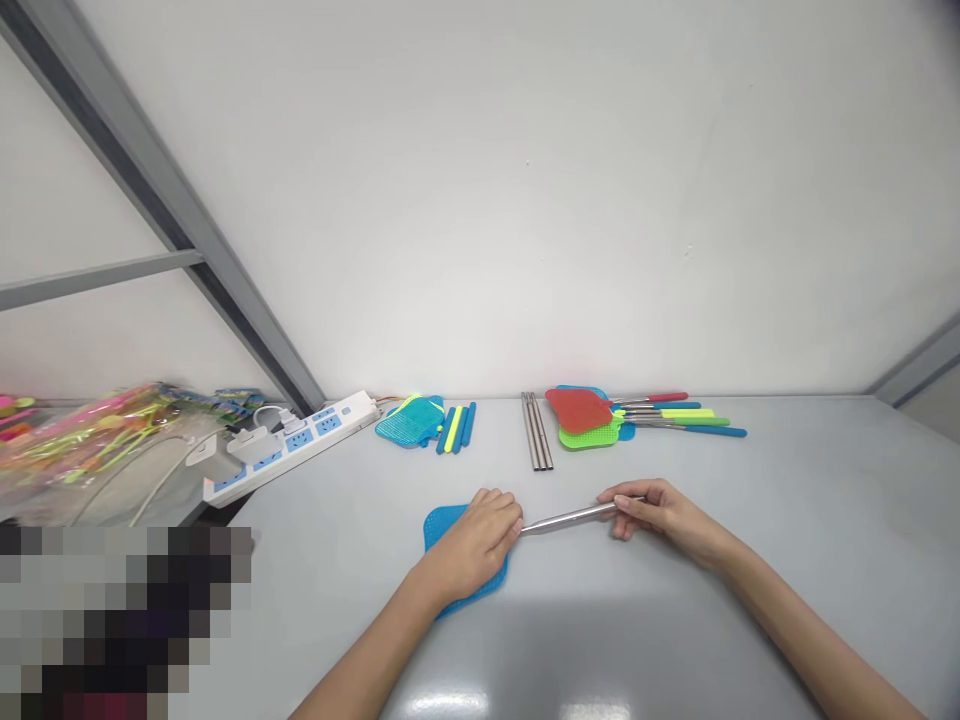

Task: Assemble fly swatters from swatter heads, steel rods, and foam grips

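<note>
My left hand (478, 540) is closed over the neck of a blue fly swatter head (442, 522), which lies flat on the table in front of me. A thin silver metal rod (568, 518) runs from beside the left fingers to the right. Its far end is pinched between the thumb and fingers of my right hand (656, 512). Where rod and swatter head meet is hidden by my left hand, so I cannot tell whether they are joined.
Behind my hands on the grey table (337, 600) lie blue-green swatter heads (411, 422), several grip sleeves (455, 428), metal tubes (536, 430) and a pile of swatters (581, 410) with handles. A power strip (300, 440) and bagged colourful items (97, 440) are at left.
</note>
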Motion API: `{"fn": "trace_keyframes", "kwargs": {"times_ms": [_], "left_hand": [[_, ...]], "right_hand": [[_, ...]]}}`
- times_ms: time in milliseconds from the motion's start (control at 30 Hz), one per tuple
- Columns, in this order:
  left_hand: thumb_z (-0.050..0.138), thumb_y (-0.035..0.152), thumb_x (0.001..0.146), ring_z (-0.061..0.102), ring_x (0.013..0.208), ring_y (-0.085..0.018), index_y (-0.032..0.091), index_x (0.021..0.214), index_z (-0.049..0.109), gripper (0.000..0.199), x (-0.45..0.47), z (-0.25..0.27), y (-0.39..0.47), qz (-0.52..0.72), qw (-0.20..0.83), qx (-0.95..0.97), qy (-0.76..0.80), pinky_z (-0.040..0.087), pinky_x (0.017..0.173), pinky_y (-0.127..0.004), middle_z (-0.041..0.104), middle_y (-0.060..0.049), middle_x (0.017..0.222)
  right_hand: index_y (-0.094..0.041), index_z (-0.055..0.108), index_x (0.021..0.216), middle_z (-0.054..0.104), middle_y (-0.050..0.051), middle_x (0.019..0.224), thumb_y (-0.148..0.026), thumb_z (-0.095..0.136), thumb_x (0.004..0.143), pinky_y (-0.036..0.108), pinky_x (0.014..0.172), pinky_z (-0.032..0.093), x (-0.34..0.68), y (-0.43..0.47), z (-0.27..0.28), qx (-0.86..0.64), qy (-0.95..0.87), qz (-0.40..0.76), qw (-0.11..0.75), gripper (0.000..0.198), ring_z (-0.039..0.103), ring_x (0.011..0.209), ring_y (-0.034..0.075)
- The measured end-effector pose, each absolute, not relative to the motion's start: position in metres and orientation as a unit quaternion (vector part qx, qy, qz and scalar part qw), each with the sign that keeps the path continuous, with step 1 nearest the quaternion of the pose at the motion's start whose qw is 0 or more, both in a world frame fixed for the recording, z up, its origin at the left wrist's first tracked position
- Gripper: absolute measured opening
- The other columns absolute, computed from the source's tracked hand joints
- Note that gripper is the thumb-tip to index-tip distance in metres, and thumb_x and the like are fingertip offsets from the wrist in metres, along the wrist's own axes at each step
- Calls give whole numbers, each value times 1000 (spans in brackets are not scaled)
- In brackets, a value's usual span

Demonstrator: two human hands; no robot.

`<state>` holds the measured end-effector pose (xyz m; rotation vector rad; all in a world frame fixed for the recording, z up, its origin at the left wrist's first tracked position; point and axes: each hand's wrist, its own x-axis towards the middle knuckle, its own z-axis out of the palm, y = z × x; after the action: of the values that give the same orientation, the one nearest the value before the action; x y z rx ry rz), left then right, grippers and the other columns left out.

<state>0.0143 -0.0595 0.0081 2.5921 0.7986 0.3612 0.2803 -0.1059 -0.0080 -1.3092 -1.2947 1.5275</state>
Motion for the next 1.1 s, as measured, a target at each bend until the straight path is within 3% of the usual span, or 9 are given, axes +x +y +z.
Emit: {"fn": "trace_keyframes", "kwargs": {"times_ms": [567, 767, 933, 1100], "left_hand": [[23, 22, 88, 37, 70, -13, 18, 68, 33, 23, 16, 6, -61, 121, 182, 932, 290, 33, 75, -30, 42, 0, 73], [24, 24, 88, 41, 73, -13, 18, 68, 40, 26, 19, 7, -60, 146, 189, 921, 309, 36, 73, -30, 45, -1, 77], [25, 26, 87, 44, 95, -16, 19, 84, 53, 29, 17, 7, -56, 206, 214, 897, 328, 35, 85, -32, 50, -5, 101], [29, 27, 86, 30, 118, -19, 22, 107, 52, 32, 9, 1, -46, 295, 167, 856, 391, 22, 99, -38, 39, -4, 126]], "right_hand": [[-13, 60, 97, 63, 7, 68, -38, 51, 76, 31, 68, 44, 279, -106, -10, -494, -497, 606, 377, 34, 57, 64, 15], [-14, 59, 95, 61, 5, 61, -35, 51, 76, 28, 60, 43, 275, -103, -14, -488, -448, 607, 439, 30, 55, 56, 13], [-14, 59, 92, 58, 3, 55, -34, 51, 77, 24, 52, 40, 275, -102, -15, -483, -422, 614, 460, 26, 50, 50, 11], [-15, 58, 97, 55, 2, 55, -31, 53, 76, 23, 49, 37, 278, -102, -18, -467, -387, 615, 504, 26, 46, 49, 10]]}}
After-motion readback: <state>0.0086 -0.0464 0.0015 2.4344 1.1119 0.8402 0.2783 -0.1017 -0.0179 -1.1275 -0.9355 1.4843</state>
